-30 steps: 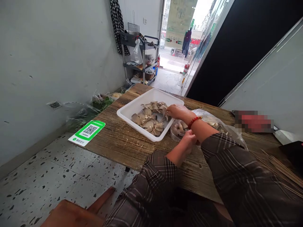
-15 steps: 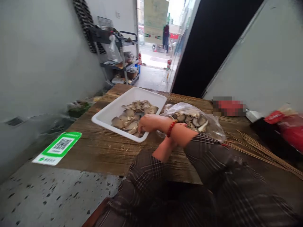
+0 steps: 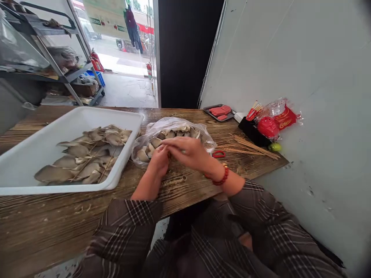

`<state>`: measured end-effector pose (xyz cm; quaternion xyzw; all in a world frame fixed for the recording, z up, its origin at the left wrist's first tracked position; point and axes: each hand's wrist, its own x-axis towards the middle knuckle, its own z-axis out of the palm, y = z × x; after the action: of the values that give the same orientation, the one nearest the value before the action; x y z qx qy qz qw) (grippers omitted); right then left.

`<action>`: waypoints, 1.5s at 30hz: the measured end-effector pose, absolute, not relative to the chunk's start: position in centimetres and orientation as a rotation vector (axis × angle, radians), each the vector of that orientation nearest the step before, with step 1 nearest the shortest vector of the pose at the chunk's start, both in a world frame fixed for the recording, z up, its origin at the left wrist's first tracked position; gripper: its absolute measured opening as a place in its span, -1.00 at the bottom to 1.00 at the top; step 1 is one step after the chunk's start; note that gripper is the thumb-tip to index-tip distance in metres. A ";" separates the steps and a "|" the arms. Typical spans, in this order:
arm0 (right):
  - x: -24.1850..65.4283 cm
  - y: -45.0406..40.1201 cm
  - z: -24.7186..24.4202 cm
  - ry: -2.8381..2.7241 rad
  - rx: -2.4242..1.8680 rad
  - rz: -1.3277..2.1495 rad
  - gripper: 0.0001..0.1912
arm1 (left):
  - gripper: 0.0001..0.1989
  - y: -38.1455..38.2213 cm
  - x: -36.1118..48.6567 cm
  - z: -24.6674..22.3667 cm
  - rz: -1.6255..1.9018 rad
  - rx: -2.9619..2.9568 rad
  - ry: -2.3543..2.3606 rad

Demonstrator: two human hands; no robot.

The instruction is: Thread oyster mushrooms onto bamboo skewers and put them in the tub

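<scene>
My left hand (image 3: 160, 160) and my right hand (image 3: 188, 151) meet at the fingertips just above the near side of a clear plastic bag (image 3: 166, 122). Grey-brown oyster mushrooms (image 3: 191, 133) fill the bag. Both hands have their fingers closed together, and whatever is between them is hidden. To the left stands a white plastic tray (image 3: 114, 179) with oyster mushrooms (image 3: 87, 158) threaded on thin bamboo skewers. Loose bamboo skewers (image 3: 252, 146) lie right of the bag, near a red-handled tool (image 3: 218, 154).
A dark tray (image 3: 207, 109) with red blocks sits at the wooden table's (image 3: 63, 220) back edge. Beside it are a black container (image 3: 252, 131), red packages (image 3: 268, 126) and a green round item (image 3: 274, 147). A grey shelf cart (image 3: 69, 75) stands beyond, near the doorway.
My right hand has left the white tray and joined my left hand at the mushroom bag. My arms no longer cross. The view has turned right and come closer to the table.
</scene>
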<state>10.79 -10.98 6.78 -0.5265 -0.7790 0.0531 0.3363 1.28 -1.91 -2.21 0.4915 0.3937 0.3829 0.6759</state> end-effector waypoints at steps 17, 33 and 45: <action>34.4 -10.8 -4.5 -1.700 -2.102 0.144 -0.77 | -0.68 -1.1 -0.1 -1.8 0.935 0.933 0.715; 36.4 -10.4 -4.5 -2.287 -2.110 -0.352 -0.77 | -0.78 -0.3 -0.9 -1.9 0.989 0.906 0.758; 40.5 -13.9 -1.0 -2.015 -2.050 -0.608 -0.73 | -0.79 -0.4 -0.7 -2.0 1.061 0.938 0.777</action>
<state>40.51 -13.90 -0.97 -0.6940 -0.6824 -0.2059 0.1014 -0.67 -0.43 -2.00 0.4198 0.3478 0.4745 0.6912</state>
